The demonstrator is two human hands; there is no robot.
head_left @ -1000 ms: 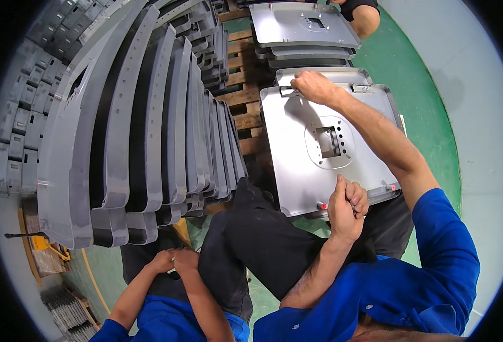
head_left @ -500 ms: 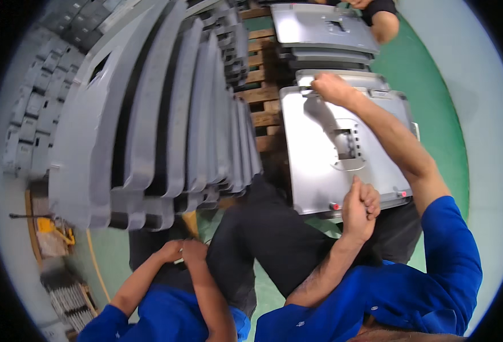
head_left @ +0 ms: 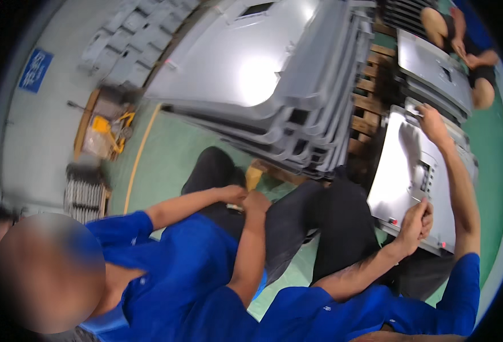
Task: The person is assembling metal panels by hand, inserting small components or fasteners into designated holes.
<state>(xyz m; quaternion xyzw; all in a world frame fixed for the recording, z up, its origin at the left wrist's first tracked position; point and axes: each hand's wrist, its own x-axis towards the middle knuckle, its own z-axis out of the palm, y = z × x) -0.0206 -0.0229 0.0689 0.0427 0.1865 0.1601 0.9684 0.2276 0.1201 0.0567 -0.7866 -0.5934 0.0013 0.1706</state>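
A flat silver metal panel (head_left: pixel 391 171) lies in front of me at the right, with a rectangular cutout and rows of small holes near its middle. Two red spots mark its near edge. At the panel's far left corner, my right hand (head_left: pixel 434 124) is closed over a small metallic part I cannot make out. My left hand (head_left: pixel 414 227) is over the near part of the panel, fingers curled in and thumb pointing toward the cutout. Whatever its fingers may hold is hidden.
A tall stack of grey panels (head_left: pixel 297 111) stands left of a wooden pallet (head_left: pixel 365 124). More silver panels (head_left: pixel 428 62) lie beyond mine. Beside me sits a co-worker with joined hands (head_left: pixel 245 198); another person's hands (head_left: pixel 468 52) show far right. Yellow equipment (head_left: pixel 111 134) stands far left.
My view has swung left, so the panels and hands appear farther right and more of the co-worker shows. Both my hands stay at about the same places on the panel.
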